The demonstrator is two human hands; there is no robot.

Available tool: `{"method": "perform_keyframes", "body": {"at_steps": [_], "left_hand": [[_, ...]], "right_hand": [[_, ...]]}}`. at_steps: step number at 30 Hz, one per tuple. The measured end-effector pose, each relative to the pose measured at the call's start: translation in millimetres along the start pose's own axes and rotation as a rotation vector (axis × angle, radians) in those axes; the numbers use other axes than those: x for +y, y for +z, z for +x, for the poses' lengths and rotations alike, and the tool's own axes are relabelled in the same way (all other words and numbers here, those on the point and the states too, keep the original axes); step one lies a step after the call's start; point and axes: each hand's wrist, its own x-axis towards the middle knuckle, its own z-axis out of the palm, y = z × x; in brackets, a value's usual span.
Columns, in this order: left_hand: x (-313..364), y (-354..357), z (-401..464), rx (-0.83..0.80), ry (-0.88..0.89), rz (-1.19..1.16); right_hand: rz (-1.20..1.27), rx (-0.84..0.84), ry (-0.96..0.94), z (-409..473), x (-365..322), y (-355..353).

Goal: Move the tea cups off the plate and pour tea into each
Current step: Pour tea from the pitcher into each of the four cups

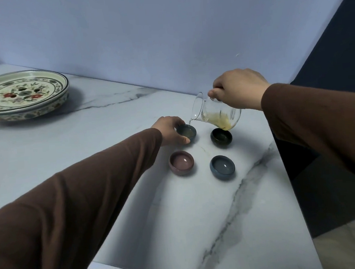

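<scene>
Several small tea cups stand on the marble table. My left hand [170, 132] grips the far-left dark cup [186, 132] from its left side. My right hand [237, 89] holds a clear glass pitcher [215, 115] by its handle, tipped to the left with its spout over that cup. Yellowish tea lies in the pitcher's lower side, and liquid shows in the cup. A dark cup [221, 137] sits under the pitcher's base. Nearer me stand a pink cup [181, 162] and a blue-grey cup [222, 166], both with liquid in them. The flowered plate [20, 96] holds no cups.
The plate sits at the far left of the marble table [112, 118], close to the blue wall. The table's right edge [289, 179] runs just right of the cups, with dark floor beyond. The near table edge lies below my left sleeve.
</scene>
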Motion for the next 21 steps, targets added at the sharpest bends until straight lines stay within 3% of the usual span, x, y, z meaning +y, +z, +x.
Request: {"method": "perform_keyframes", "body": {"at_steps": [8,12,21], "left_hand": [[2,-2,-11,0.018,-0.044,-0.086],[1,-20,-32,0.093,-0.016,-0.157],[-5,-8,-104,-0.02,-0.026,0.005]], "right_hand": [[0.479,-0.003,0.298,-33,22,27],[0.512,0.022,0.274,-50,17,20],[0.329,0.021,0.051,-76,-15,-4]]}}
